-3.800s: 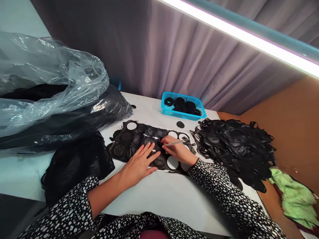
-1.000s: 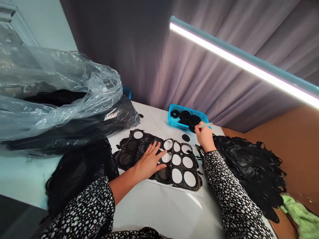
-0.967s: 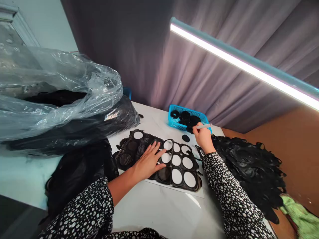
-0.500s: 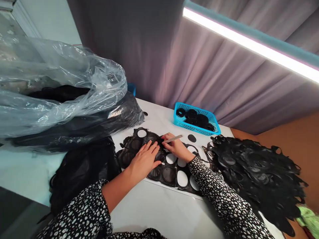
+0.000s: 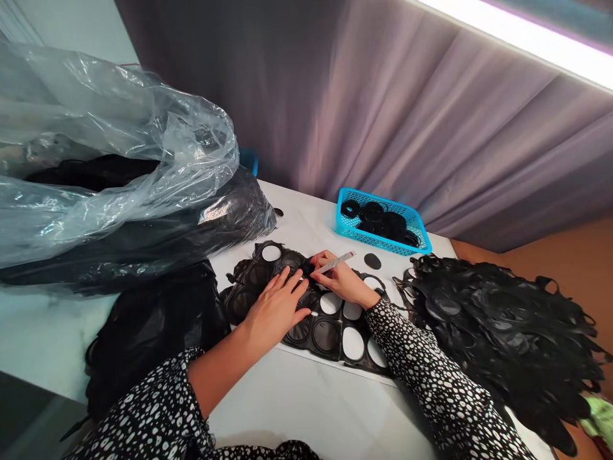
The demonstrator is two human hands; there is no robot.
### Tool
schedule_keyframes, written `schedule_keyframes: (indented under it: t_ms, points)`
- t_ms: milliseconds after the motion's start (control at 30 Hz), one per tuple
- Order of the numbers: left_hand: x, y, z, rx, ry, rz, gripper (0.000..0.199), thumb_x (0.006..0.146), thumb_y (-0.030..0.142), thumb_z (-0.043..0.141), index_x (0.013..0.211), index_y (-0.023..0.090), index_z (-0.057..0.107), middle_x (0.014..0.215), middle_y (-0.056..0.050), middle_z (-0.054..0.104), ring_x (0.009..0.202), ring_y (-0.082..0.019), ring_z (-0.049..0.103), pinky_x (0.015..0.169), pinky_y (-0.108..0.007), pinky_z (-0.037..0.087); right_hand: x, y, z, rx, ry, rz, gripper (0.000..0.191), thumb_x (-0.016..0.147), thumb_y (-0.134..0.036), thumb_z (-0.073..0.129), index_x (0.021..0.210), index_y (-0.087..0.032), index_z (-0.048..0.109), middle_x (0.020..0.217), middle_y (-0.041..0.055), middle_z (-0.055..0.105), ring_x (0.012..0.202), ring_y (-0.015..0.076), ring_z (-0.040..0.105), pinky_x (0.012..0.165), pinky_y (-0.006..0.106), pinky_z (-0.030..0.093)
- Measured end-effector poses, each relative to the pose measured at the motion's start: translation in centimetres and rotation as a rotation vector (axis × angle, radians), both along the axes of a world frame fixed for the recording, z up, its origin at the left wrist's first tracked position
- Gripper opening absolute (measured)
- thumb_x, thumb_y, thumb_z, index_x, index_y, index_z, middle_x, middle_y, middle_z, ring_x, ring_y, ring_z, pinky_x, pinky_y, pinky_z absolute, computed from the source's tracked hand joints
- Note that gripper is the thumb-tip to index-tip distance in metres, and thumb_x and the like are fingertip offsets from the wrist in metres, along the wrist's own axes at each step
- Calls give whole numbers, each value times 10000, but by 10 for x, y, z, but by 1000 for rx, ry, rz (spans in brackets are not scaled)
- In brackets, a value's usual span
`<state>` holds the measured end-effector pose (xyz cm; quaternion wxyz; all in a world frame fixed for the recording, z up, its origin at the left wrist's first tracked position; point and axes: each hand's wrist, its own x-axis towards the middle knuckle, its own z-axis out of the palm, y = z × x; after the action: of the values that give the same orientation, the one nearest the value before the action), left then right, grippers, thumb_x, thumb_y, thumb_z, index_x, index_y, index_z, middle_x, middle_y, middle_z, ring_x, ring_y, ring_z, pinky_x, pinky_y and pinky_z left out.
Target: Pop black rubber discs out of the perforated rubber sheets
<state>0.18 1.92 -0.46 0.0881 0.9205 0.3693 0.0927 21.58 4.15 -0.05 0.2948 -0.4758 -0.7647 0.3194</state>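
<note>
A black sheet (image 5: 258, 275) with rows of round cut-outs lies on a white backing on the table; some circles show white, others are still black. My left hand (image 5: 275, 310) rests flat on the sheet, fingers stretched out and slightly apart. Just right of its fingertips, my right hand (image 5: 335, 278) is closed around a slim, pale, pen-like tool (image 5: 336, 261), whose rear end points up and right. Its working tip is hidden by the fingers at the sheet. A loose black disc (image 5: 372, 260) lies beyond my right hand.
A blue perforated basket (image 5: 383, 243) of black discs and rings stands at the back. Black perforated scraps (image 5: 498, 326) are heaped at right. On the left are a large clear plastic bag (image 5: 191, 166) holding black material and a black pile (image 5: 158, 326). A bright lamp (image 5: 522, 32) hangs above.
The view has shifted slightly, so the lamp sits higher and the basket a little farther right. Both hands keep nearly the same place on the sheet; the tool's rear end is tilted slightly more upward.
</note>
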Motion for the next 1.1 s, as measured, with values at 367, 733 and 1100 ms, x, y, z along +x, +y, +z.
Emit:
schedule_keyframes:
  t_ms: [367, 733, 1100]
  points:
    - [1, -2, 4, -13, 30, 10, 470, 917, 345, 620, 1344, 174, 526, 1487, -115, 453, 1405, -367, 348, 1114, -505, 355, -23, -13, -6, 322, -443, -76, 170, 933, -109, 417, 874, -197, 551, 980, 117, 570, 917, 261, 497, 850, 416, 452]
    - [-4, -1, -9, -27, -48, 1, 477, 925, 332, 603, 1377, 220, 501, 1516, -105, 414, 1432, -403, 264, 1108, -572, 342, 24, -4, -2, 270, -265, -580, 151, 912, -266, 386, 776, -225, 436, 710, 25, 562, 625, 179, 476, 624, 288, 371]
    - [-6, 0, -4, -18, -61, 5, 479, 894, 308, 645, 1345, 200, 528, 1497, -123, 439, 1431, -407, 263, 1112, -568, 335, 209, -144, 51, 234, -671, -1350, 225, 759, -308, 528, 607, -290, 364, 506, 29, 371, 556, 280, 461, 577, 412, 316]
